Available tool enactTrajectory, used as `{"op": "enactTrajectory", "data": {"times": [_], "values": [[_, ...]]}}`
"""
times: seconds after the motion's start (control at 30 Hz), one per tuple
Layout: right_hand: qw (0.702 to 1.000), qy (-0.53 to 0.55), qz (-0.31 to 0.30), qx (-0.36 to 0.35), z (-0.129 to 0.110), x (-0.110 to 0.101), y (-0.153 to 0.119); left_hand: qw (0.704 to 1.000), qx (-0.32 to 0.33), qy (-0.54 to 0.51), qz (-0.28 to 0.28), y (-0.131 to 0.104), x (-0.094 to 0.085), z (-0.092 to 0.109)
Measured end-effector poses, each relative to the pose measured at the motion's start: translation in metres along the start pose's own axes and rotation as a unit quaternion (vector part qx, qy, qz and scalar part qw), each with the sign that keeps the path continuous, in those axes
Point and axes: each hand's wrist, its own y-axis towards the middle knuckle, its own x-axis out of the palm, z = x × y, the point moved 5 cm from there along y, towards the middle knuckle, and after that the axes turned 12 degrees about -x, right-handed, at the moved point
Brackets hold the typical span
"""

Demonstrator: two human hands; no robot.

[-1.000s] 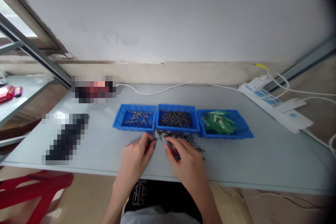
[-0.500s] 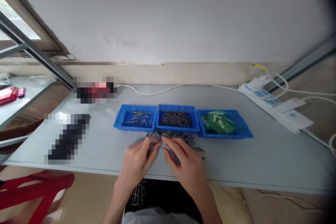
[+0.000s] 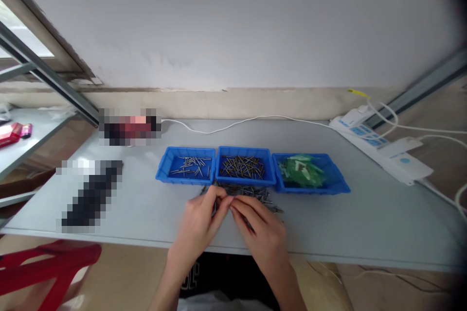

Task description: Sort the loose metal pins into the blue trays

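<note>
Over the near side of the table, my left hand (image 3: 200, 221) and my right hand (image 3: 260, 226) meet at the fingertips. Both are closed in a pinch; whatever is between the fingers is too small and hidden to make out. Just behind them a loose pile of metal pins (image 3: 259, 193) lies on the table, partly covered by the hands. Beyond it stand three blue trays side by side: the left tray (image 3: 159, 171) with silvery pins, the middle tray (image 3: 273, 170) with darker pins, the right tray (image 3: 337, 183) with green plastic packets.
A white power strip (image 3: 379, 150) with cables lies at the right of the grey table (image 3: 346, 228). Two blurred-out objects are at the left. A white cable (image 3: 204, 132) runs along the back. A red stool (image 3: 51, 265) stands below left.
My hands have come together, with the right fingers now touching the left fingertips. My left hand has shifted slightly right, and the right fingers have closed.
</note>
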Motion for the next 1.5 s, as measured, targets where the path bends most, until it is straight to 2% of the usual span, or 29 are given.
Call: {"op": "enactTrajectory", "data": {"times": [0.1,0.23,0.3,0.5,0.7,0.9,1.37,1.5], "values": [[1.000,0.000,0.009,0.016,0.003,-0.001,-0.001,0.999,-0.021,-0.049,0.003,-0.002,0.005,-0.002],[0.999,0.002,0.022,0.027,0.006,-0.003,-0.001,0.990,-0.051,-0.129,-0.033,-0.005,0.014,-0.004],[0.999,0.012,0.021,0.026,0.007,-0.003,-0.001,0.988,-0.053,-0.140,-0.030,-0.006,0.014,-0.003],[0.999,0.032,-0.014,0.023,0.007,0.003,-0.001,0.992,-0.017,-0.125,-0.008,-0.010,0.009,0.000],[0.993,0.073,-0.030,0.085,0.008,0.002,0.000,0.992,-0.030,-0.123,0.015,-0.013,0.006,-0.002],[0.991,0.084,-0.010,0.101,0.008,-0.001,0.002,0.992,-0.044,-0.120,-0.021,-0.012,0.009,-0.003],[0.988,0.110,-0.008,0.111,0.009,0.000,0.001,0.992,-0.060,-0.111,-0.010,-0.011,0.013,-0.009],[0.988,0.104,-0.019,0.114,0.010,0.002,0.000,0.991,-0.080,-0.108,-0.024,-0.011,0.016,-0.014]]}}
